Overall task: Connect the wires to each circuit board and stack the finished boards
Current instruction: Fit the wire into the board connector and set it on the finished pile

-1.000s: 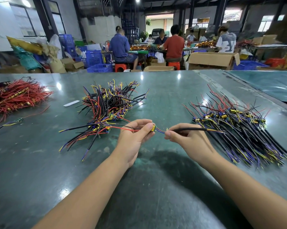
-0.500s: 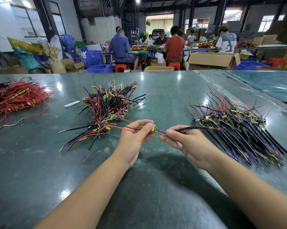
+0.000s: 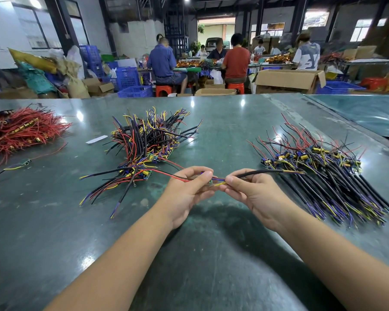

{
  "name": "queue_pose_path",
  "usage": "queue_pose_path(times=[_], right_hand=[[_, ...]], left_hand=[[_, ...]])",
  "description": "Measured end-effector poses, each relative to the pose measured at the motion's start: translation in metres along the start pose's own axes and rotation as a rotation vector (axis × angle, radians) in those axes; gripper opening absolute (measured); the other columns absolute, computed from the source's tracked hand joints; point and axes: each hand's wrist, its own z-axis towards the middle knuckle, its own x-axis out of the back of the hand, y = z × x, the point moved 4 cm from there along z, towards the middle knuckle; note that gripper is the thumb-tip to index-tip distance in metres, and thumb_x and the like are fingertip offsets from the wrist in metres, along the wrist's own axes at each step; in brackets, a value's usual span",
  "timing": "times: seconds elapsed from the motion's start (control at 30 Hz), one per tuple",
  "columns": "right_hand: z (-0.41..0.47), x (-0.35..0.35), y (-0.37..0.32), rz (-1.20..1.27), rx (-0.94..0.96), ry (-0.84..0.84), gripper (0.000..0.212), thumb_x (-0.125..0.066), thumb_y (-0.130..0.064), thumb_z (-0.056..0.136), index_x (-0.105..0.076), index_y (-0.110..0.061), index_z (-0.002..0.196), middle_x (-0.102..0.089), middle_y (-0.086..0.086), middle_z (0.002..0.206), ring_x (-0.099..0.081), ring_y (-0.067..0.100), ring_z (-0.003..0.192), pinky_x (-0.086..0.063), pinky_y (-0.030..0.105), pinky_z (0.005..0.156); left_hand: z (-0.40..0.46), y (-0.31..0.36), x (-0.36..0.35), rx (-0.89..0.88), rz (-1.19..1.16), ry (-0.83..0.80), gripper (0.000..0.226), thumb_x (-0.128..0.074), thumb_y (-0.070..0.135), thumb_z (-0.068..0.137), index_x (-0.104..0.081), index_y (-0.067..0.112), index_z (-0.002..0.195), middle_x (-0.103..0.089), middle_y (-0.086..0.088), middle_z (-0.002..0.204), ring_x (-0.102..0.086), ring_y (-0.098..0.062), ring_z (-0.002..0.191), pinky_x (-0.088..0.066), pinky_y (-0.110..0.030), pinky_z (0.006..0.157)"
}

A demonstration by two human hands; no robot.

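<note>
My left hand pinches a small circuit board with red and black leads trailing to the left. My right hand pinches a black-sheathed cable whose purple and yellow ends meet the board between my fingertips. Both hands hover just above the green table. A pile of wired boards lies behind my left hand. To the right of my right hand lies a second pile of boards with black cables.
A heap of red wires lies at the far left, with a single loose board and wire near it. A white paper strip lies beside the middle pile. Beyond the table's far edge people sit working among boxes and blue crates.
My right hand has moved left, bringing the cable's purple and yellow ends up to the board in my left hand. The gap between my hands has closed.
</note>
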Motion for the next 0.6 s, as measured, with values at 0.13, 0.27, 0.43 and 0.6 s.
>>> queue_pose_path(times=[0.13, 0.27, 0.43, 0.6], right_hand=[[0.0004, -0.0009, -0.0018, 0.041, 0.075, 0.025, 0.004, -0.06, 0.004, 0.086, -0.06, 0.002, 0.083, -0.07, 0.012, 0.073, -0.071, 0.019, 0.071, -0.055, 0.018, 0.066], [-0.0006, -0.0031, -0.0007, 0.072, 0.142, 0.075, 0.009, -0.058, 0.003, 0.088, -0.061, 0.0, 0.08, -0.071, 0.011, 0.07, -0.071, 0.018, 0.069, -0.054, 0.018, 0.065], [-0.0014, -0.0085, -0.0024, 0.148, 0.195, 0.057, 0.006, -0.056, 0.002, 0.089, -0.06, 0.004, 0.085, -0.071, 0.011, 0.072, -0.07, 0.015, 0.069, -0.054, 0.017, 0.067], [0.0012, 0.0007, -0.0094, 0.171, 0.18, 0.166, 0.017, -0.054, 0.0, 0.092, -0.059, -0.008, 0.078, -0.055, 0.0, 0.064, -0.051, 0.005, 0.053, -0.04, 0.012, 0.048]], left_hand=[[-0.0011, -0.0003, 0.0004, -0.015, 0.016, 0.005, 0.013, -0.065, -0.004, 0.082, -0.064, 0.009, 0.087, -0.07, -0.012, 0.077, -0.069, -0.016, 0.065, -0.055, -0.021, 0.062], [0.0015, 0.0002, -0.0022, -0.028, -0.01, -0.028, 0.016, -0.062, -0.008, 0.083, -0.061, 0.007, 0.085, -0.071, -0.009, 0.072, -0.068, -0.014, 0.063, -0.054, -0.019, 0.064], [0.0029, 0.0036, -0.0071, -0.046, -0.124, -0.083, 0.016, -0.056, -0.008, 0.086, -0.056, 0.008, 0.087, -0.072, -0.009, 0.075, -0.066, -0.011, 0.061, -0.054, -0.018, 0.064], [0.0, 0.0026, 0.0019, -0.08, -0.046, 0.025, 0.019, -0.058, -0.012, 0.084, -0.06, 0.007, 0.081, -0.066, -0.003, 0.065, -0.066, -0.012, 0.059, -0.054, -0.018, 0.061]])
